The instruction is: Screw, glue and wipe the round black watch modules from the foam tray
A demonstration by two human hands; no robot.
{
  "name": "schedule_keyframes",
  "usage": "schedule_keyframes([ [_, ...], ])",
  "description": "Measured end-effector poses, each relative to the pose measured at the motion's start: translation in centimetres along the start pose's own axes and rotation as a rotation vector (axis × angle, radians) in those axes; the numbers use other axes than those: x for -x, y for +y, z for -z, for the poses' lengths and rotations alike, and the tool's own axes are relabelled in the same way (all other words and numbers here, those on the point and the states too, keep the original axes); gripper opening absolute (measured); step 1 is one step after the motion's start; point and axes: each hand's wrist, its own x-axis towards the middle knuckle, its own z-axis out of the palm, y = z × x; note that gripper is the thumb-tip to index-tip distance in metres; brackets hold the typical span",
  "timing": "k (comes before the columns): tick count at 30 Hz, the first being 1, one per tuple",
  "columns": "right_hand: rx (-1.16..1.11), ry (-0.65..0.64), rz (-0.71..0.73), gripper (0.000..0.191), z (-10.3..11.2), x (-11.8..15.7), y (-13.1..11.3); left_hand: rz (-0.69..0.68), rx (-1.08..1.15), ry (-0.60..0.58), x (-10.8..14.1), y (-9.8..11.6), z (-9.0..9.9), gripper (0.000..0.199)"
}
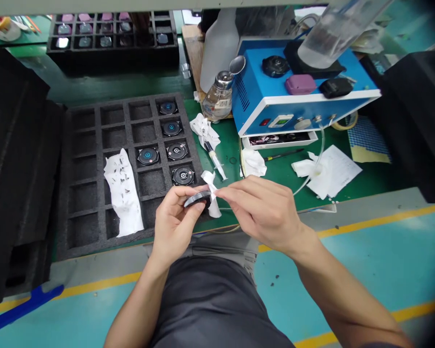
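Your left hand (174, 220) grips a round black disc part (197, 197) by its edge, fingers closed around it, holding it above the near edge of the desk (286, 169). The part is flat, dark and glossy along its rim; it is tilted so that its face cannot be read. Your right hand (263, 210) pinches a small white wipe (212, 191) between closed fingers, and the wipe touches the disc's right edge.

Just beyond your hands lies a black foam tray (94, 145) divided into square cells. Five cells hold round parts (183, 175) with blue centres (all in the two right-hand columns). A crumpled white tissue (123, 193), marked with dark specks, lies across the tray's lower middle cells.

To the right of the tray lie a syringe (214, 159) and another crumpled wipe (204, 129). Behind them stands one glass dispenser bottle (219, 96) with a metal top. A blue control box (297, 96) stands to the right, carrying one purple item (300, 84) and several black items on its lid. In front of it lie two more white wipes (253, 163) and a sheet of paper (339, 166).

A second black tray (112, 38) sits at the far edge of the desk, with parts in its cells (too small to count). Nothing lies between your hands and the foam tray.
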Motion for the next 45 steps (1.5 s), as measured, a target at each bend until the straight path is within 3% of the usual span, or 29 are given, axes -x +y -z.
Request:
schedule_keyframes([
  [20,0.065,0.015,0.038,0.025,0.4,-0.3,-0.2,-0.024,-0.024,0.007,0.1,-0.1,-0.1,0.014],
  [30,0.101,0.033,0.088,0.024,0.1,-0.7,-0.3,-0.154,-0.099,0.025,0.1,-1.0,0.0,0.014],
  [45,0.110,0.039,0.126,0.027,0.2,-0.7,0.2,-0.158,-0.059,0.002,0.1,-1.0,0.1,0.016],
])
